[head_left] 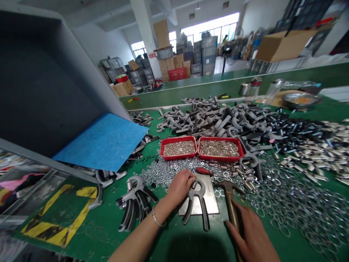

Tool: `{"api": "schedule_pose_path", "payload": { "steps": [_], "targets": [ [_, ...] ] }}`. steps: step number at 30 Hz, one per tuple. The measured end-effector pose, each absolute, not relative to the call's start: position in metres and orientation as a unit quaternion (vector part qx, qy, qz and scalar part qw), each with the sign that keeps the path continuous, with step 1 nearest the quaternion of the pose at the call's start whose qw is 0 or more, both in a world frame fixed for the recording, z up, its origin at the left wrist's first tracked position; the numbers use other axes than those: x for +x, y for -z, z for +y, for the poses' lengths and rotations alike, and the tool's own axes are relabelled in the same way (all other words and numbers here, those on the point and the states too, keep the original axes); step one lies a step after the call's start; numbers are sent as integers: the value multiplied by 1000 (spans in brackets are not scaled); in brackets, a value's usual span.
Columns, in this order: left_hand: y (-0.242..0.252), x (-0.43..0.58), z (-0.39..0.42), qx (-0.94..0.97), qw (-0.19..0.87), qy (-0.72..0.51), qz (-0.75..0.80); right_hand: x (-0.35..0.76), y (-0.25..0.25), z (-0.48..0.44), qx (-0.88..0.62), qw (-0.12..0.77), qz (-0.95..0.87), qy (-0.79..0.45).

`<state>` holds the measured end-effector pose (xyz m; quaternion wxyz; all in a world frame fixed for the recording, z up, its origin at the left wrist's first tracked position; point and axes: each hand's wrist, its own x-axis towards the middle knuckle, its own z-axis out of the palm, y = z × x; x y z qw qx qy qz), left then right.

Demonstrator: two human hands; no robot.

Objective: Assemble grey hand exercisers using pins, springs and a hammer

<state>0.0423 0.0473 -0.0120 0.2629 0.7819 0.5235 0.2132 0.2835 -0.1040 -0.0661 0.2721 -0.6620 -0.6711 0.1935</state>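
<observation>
A grey hand grip (201, 198) with two black-lined handles lies on a square metal plate (214, 205), handles toward me. My left hand (181, 187) is closed at the left of its rounded head, fingers pinched together; a small silver cylinder (194, 185) shows beside the fingertips. Exactly what the fingertips press on is partly hidden. In my right hand (249, 227) is the wooden handle of a hammer (231, 200), thumb on one side and fingers on the other. The hammer's head rests just right of the plate. A red-handled tool (204, 171) lies behind the plate.
Two red trays (179, 157) of small metal parts stand behind loose nuts (160, 173). Several hand grips (135, 200) lie left. Metal rings (297, 207), silver cylinders (305, 156) and grey handle parts (212, 120) are heaped right and behind. A grey bin (65, 72) with blue sheet (106, 140) looms left.
</observation>
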Motion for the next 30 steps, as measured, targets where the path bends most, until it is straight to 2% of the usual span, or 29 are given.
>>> {"api": "schedule_pose_path", "payload": {
  "steps": [10, 19, 23, 25, 28, 30],
  "targets": [
    [26, 43, 48, 775, 253, -213, 538, 276, 72, -104, -667, 258, -683, -149],
    [31, 48, 45, 817, 165, -194, 518, 275, 75, -105, -666, 276, -670, -174],
    [36, 46, 41, 873, 87, -161, 452, 279, 62, -97, -685, 328, -594, -265],
    [38, 46, 41, 892, 67, -147, 421, 284, 49, -92, -692, 345, -506, -381],
    [38, 46, 42, 902, 52, -142, 405, 295, 20, -83, -639, 293, -390, -595],
    [36, 46, 41, 897, 45, -147, 414, 301, -2, -77, -628, 278, -391, -612]
  ]
}}
